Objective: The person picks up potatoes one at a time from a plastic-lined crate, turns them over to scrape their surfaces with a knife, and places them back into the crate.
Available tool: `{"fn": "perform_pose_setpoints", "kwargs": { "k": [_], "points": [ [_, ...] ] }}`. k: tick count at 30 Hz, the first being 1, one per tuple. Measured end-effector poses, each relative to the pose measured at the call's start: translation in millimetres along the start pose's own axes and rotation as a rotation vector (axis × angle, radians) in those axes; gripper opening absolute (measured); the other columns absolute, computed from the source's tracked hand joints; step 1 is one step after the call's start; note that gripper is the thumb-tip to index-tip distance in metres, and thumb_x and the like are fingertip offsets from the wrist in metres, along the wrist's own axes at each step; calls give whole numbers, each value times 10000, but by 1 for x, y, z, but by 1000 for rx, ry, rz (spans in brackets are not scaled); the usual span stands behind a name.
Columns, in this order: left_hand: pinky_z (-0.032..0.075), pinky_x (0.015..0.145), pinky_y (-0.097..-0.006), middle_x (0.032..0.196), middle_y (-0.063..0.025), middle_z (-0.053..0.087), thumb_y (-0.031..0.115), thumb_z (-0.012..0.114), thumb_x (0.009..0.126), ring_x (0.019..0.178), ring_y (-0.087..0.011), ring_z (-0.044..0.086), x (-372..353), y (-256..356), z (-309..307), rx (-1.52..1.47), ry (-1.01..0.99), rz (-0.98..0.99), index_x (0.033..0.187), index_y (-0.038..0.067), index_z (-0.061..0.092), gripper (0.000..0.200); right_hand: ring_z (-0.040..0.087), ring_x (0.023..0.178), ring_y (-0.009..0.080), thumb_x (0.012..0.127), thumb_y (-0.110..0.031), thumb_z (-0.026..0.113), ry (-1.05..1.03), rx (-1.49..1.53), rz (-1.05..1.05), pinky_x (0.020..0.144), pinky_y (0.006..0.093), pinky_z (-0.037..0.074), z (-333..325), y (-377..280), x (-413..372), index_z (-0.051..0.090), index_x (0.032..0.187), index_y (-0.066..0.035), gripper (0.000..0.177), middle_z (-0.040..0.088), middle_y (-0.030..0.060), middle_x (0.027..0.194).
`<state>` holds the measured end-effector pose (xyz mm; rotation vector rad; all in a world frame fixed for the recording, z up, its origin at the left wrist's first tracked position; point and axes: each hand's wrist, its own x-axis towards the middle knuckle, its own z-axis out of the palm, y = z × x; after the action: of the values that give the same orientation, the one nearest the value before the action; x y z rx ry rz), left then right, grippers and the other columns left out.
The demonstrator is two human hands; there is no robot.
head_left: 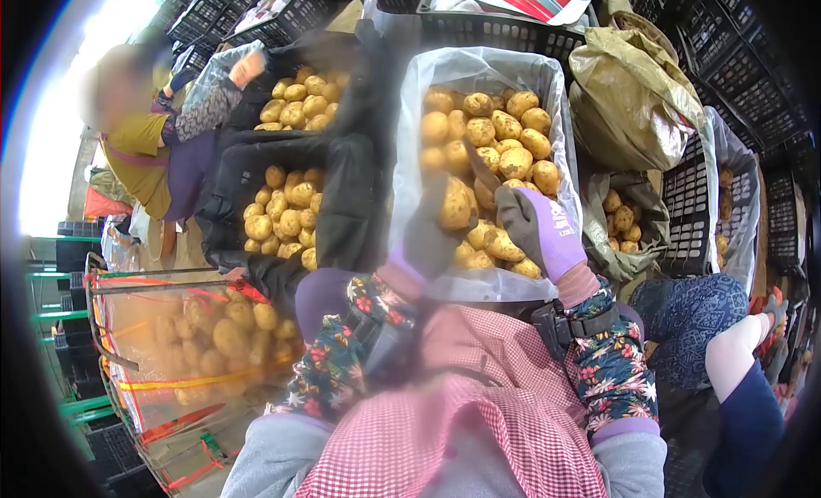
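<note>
My left hand (428, 237), in a purple and dark glove, is closed round a potato (456, 205) above the lined crate (564, 147) in front of me. Beside that potato, my gloved right hand (534, 222) is closed on what looks like a knife, its flat brownish blade (482, 166) slanting up to the left. The handle is hidden in the fingers. Many yellow potatoes (516, 163) with specks of soil fill the crate under both hands. A smear on the lens blurs the left hand and part of the crate.
Dark-lined crates (346, 233) of potatoes stand on the left, with a clear bag (214, 335) of potatoes nearer me. A co-worker (145, 156) sits at the far left, another person's leg (684, 318) is at right. Beside the crate is an olive sack (633, 96).
</note>
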<state>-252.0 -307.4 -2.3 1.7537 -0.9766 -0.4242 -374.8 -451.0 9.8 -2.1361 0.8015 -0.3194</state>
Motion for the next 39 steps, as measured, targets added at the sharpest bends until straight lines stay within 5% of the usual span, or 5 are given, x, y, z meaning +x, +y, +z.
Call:
{"fn": "perform_pose_setpoints", "kwargs": {
  "k": [9, 24, 26, 36, 39],
  "points": [
    [503, 946, -367, 1216, -106, 631, 177, 593, 972, 1197, -231, 562, 11, -11, -9, -1060, -69, -395, 1303, 18, 550, 369, 589, 725, 275, 956, -425, 539, 12, 240, 66, 698, 364, 463, -3, -14, 3, 654, 998, -29, 414, 631, 156, 799],
    [522, 847, -300, 1158, -92, 631, 55, 658, 906, 990, -171, 627, -22, -30, -80, -75, 280, 141, 1201, -3, 575, 312, 630, 935, 175, 1009, -223, 474, -23, 943, 310, 739, 314, 525, -2, 11, -3, 484, 1391, -35, 426, 619, 100, 1172],
    [525, 827, -298, 1149, -91, 629, 59, 659, 905, 972, -169, 627, -39, -24, -155, 57, 474, 160, 1183, -4, 576, 298, 431, 534, 60, 917, -133, 552, -162, 677, 120, 451, 229, 350, 16, 70, 38, 499, 1356, -50, 450, 462, -50, 697],
    [548, 729, -314, 980, -100, 648, 169, 703, 875, 847, -179, 639, -414, 251, -500, 1408, 1655, 330, 1148, 30, 571, 333, 292, 1400, 316, 1030, -365, 356, -538, 412, 185, 1159, 500, 242, 41, 222, 118, 295, 1542, -229, 533, 306, 40, 1554],
    [507, 889, -399, 1104, -112, 664, 362, 560, 962, 987, -222, 637, -541, 233, -578, 1479, 2083, -997, 1211, 38, 595, 411, 110, 1479, 332, 976, -580, 352, -393, 855, 274, 1138, 670, 66, 16, 106, 52, 205, 1567, -290, 674, 161, 111, 1618]
  ]
}}
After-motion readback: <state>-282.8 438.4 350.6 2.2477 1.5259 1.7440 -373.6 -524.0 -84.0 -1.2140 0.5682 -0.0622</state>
